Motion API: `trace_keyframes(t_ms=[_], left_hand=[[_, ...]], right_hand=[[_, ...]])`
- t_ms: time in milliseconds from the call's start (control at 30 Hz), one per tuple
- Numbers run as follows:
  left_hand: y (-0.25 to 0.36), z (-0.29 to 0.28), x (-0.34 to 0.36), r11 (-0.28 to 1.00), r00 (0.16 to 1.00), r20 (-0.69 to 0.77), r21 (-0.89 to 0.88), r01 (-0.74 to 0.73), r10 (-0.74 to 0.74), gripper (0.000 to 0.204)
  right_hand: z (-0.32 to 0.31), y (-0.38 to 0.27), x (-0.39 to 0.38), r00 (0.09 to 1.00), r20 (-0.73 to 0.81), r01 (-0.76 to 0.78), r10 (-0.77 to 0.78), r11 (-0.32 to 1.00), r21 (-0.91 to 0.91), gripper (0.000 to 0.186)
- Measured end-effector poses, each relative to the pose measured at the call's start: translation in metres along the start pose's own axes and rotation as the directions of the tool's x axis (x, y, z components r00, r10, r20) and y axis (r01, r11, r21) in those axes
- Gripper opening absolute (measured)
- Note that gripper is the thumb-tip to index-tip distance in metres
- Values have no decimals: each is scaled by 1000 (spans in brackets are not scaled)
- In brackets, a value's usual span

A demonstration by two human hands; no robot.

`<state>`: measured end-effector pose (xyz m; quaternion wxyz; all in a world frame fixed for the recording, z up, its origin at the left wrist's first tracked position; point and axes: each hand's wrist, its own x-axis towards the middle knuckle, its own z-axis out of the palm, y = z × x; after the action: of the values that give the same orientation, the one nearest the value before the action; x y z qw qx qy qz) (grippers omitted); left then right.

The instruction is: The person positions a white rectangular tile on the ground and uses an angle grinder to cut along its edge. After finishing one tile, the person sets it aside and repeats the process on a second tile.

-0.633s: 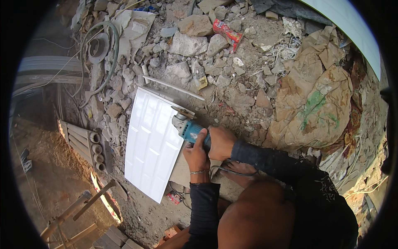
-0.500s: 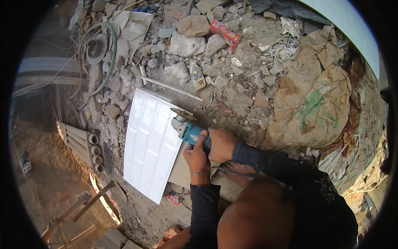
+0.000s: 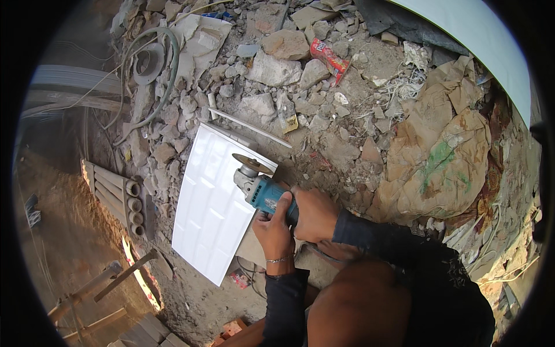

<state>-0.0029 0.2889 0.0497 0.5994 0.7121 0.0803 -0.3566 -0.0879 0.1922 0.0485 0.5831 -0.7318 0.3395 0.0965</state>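
Both my hands are closed around a teal angle grinder (image 3: 269,195) with a grey metal head and a thin brown disc (image 3: 252,163). My left hand (image 3: 274,232) wraps the body from the near side, its thumb lying along the top. Farther back on the body, my right hand (image 3: 317,215) grips the rear end, which its fingers mostly hide. Beneath the grinder lies a glossy white panel (image 3: 202,202) with a raised brick-like pattern. The disc is over the panel's far right corner; I cannot tell whether it touches.
Rubble (image 3: 277,69) covers the ground beyond the panel, with a thin white strip (image 3: 250,128) beside its far edge. Crumpled brown paper (image 3: 439,156) lies at right. Stacked pipes (image 3: 113,194) and a hose (image 3: 173,63) are at left. A red wrapper (image 3: 329,60) sits among the stones.
The grinder's disc has tilted and now shows more of its face. Hands and grinder have shifted slightly nearer to me, and the whole view has moved a little.
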Motion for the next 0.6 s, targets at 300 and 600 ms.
trace_keyframes(t_ms=[300,600], left_hand=[[30,-25,29,995,993,-65,-27,-96,94,28],[69,-38,109,979,988,-64,-142,-148,141,38]], right_hand=[[10,-33,39,993,46,111,-111,994,-8,53],[27,-66,126,976,-42,208,-212,975,-84,56]])
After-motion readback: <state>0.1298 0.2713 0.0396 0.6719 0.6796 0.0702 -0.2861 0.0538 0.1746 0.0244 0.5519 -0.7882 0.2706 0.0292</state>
